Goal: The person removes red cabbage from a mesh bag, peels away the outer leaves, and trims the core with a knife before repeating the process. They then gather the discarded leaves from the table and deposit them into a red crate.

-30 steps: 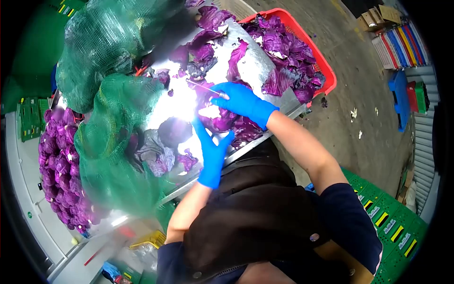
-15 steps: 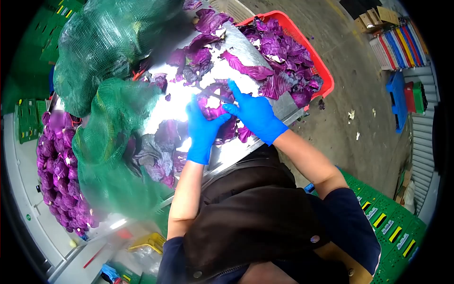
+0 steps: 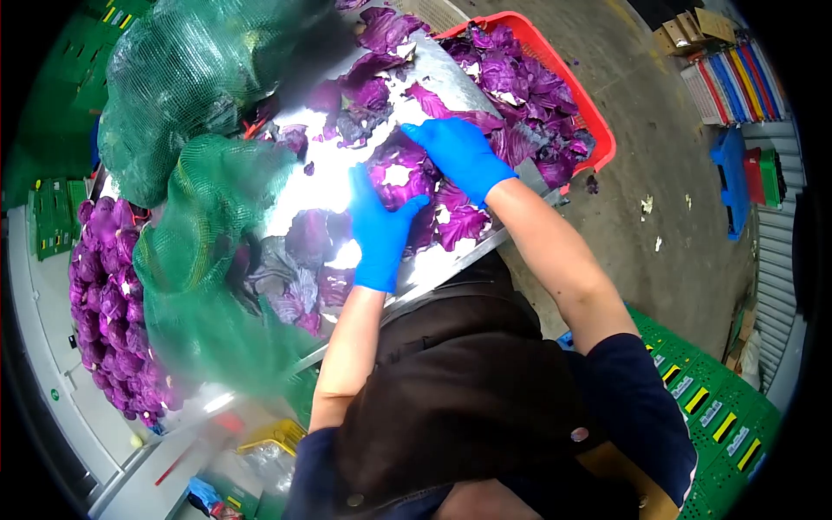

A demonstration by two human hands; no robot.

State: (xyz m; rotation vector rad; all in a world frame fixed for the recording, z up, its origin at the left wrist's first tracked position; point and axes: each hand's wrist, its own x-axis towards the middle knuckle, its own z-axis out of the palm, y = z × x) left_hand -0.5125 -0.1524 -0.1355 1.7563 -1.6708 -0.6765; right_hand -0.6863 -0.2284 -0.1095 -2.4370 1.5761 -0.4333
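A red cabbage (image 3: 400, 176) with a pale cut patch lies on the bright metal table among loose purple leaves. My left hand (image 3: 381, 234), in a blue glove, cups its near left side, thumb spread away from the fingers. Over the far right side of the cabbage bends my right hand (image 3: 464, 156), also gloved in blue. Its fingers are curled with their undersides hidden, so what they hold does not show. Torn purple leaves (image 3: 459, 224) rest just below the right wrist.
A red crate (image 3: 598, 130) of purple leaves stands at the table's far right. Green mesh sacks (image 3: 191, 95) cover the left side. Several red cabbages (image 3: 108, 303) are stacked beyond them. Green crates (image 3: 711, 407) stand at lower right.
My right hand has moved up and away from the left hand. The dark blade seen across the cabbage no longer shows. More of the cabbage's cut top is visible.
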